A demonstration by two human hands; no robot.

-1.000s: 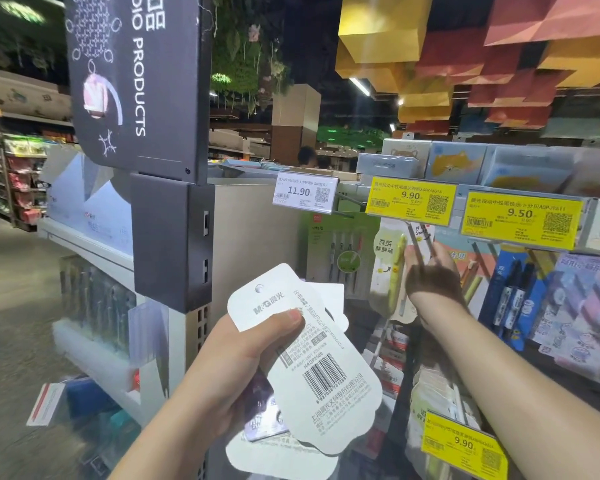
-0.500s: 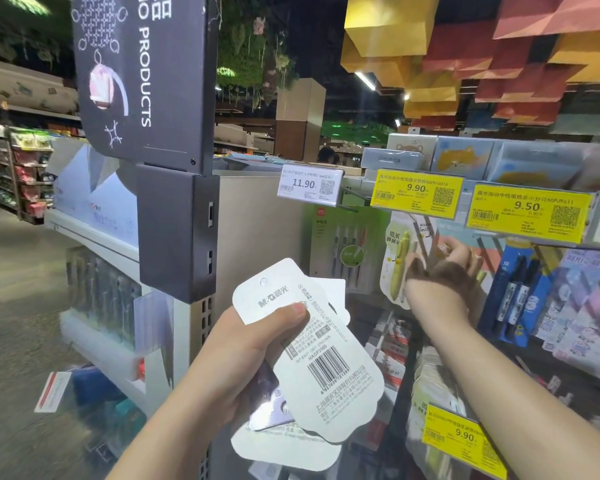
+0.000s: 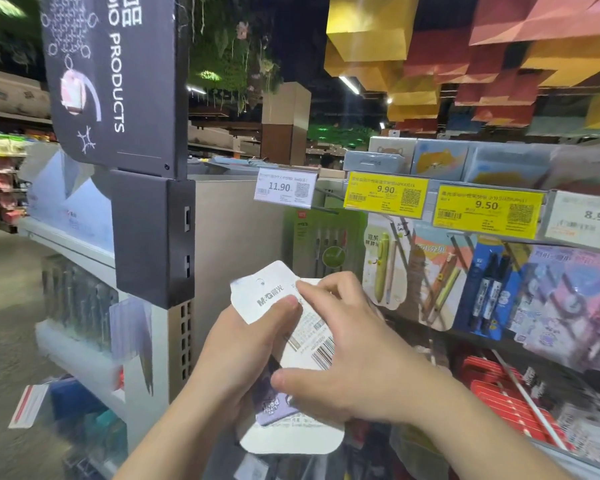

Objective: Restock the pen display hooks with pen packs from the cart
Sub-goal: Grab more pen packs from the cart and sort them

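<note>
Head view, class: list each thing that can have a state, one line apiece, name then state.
Left hand: grips the pen packs, thumb on the top card.
Right hand: fingers on the packs.
Pen packs: stacked, backs facing the camera, off the hooks.
Green pen pack: hanging under the 9.90 tag.

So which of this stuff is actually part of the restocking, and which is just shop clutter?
Part of the job:
- pen packs, gripped in the left hand
- right hand, taking the top pack
- hanging pen pack under the 9.90 price tag

Just there:
- black sign
- 11.90 price tag
- marker pack
- red boxes
</note>
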